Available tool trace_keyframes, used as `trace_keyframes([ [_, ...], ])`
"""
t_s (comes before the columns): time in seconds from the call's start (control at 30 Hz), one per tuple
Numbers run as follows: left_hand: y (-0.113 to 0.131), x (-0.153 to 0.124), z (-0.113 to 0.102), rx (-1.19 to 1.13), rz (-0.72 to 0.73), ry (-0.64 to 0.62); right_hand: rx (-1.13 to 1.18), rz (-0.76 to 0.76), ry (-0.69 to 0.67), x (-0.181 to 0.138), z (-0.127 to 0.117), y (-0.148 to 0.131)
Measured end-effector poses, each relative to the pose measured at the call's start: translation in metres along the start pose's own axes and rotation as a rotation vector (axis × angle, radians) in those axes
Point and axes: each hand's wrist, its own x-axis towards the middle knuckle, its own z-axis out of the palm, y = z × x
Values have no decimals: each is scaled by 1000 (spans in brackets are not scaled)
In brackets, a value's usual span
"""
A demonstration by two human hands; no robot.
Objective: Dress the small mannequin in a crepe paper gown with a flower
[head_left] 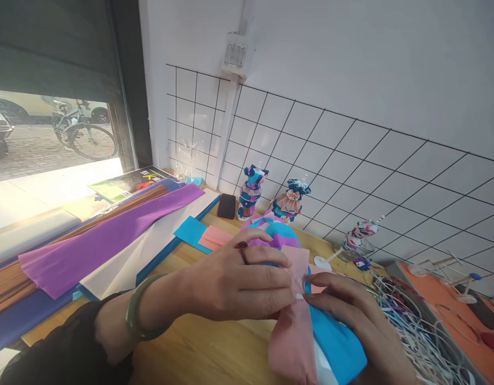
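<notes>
My left hand (238,280), with a ring and a green bangle, bends its fingers around the upper part of a pink paper strip (293,342). From the right, my right hand (355,307) pinches the same strip near its narrow, gathered middle. A blue paper strip (337,337) lies against the pink one under my right hand, and a bit of white shows between them. Both thumbs are largely hidden. Just behind my left hand is a rounded blue and purple paper piece (281,232), partly covered by the fingers.
Long purple paper (122,238) and cream paper (150,240) spread across the left. A phone (226,206) lies near the wall grid beside decorated paper figures (250,192). Folded pink paper (217,237) rests on blue paper. Tangled white cords (415,331) and an orange tray (443,297) are at right.
</notes>
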Motion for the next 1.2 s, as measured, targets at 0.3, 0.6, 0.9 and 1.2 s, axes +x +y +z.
trace_keyframes([
  [0.3, 3, -7, 17, -182, -201, 7, -94, -145, -103, 2, -8, 9],
  [0.6, 1, -8, 18, -228, -159, -1, -79, -164, -86, 7, -5, 10],
  [0.9, 0, -8, 15, -184, -152, -29, -120, -231, 2, 15, -5, 2],
  [1.2, 1, -10, 18, -189, -170, -39, -53, -126, -37, 9, 0, 4],
])
